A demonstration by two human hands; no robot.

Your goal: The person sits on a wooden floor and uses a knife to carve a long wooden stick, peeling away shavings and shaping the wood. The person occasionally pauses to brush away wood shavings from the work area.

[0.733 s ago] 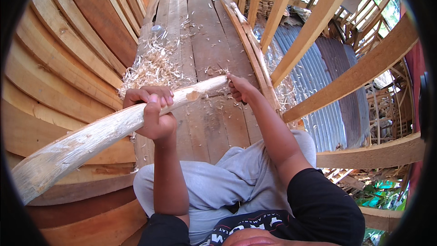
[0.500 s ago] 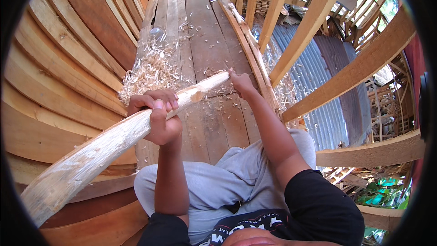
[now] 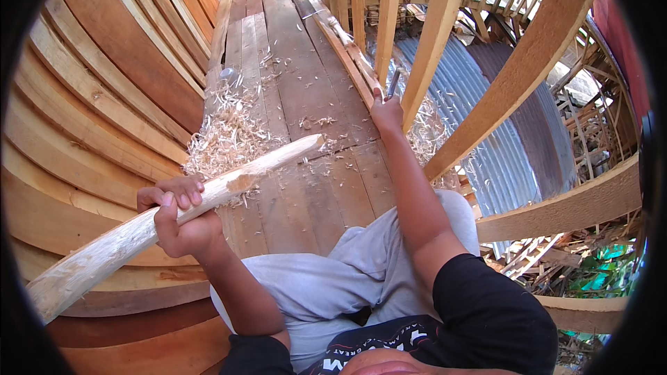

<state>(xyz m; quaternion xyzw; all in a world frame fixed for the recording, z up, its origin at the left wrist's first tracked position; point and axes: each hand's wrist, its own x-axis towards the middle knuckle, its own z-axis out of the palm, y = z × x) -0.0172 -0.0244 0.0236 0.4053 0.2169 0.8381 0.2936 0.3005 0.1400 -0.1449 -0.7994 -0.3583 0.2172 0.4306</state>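
Observation:
My left hand (image 3: 182, 214) is wrapped round a long, peeled, pale wooden pole (image 3: 114, 250), fingers over its top. The pole slants from the lower left up to a pointed, whittled end (image 3: 313, 143) above the floor. A flat cut patch shows a little behind that tip. My right hand (image 3: 387, 112) is closed at the right, near the floor's edge, apart from the pole. From its fist a knife (image 3: 394, 82) with a narrow grey metal blade points upward; the handle is hidden in the fingers.
Curled wood shavings (image 3: 233, 128) lie heaped on the plank floor (image 3: 292, 62). Boards (image 3: 90, 121) stand close along the left. Wooden railing posts (image 3: 436, 35) line the right, with corrugated metal sheets (image 3: 465, 111) below. A small round container (image 3: 228, 74) sits by the shavings.
My left hand and the pole have moved left and down. My right hand has moved up and right, away from the pole's tip, and the knife blade now shows.

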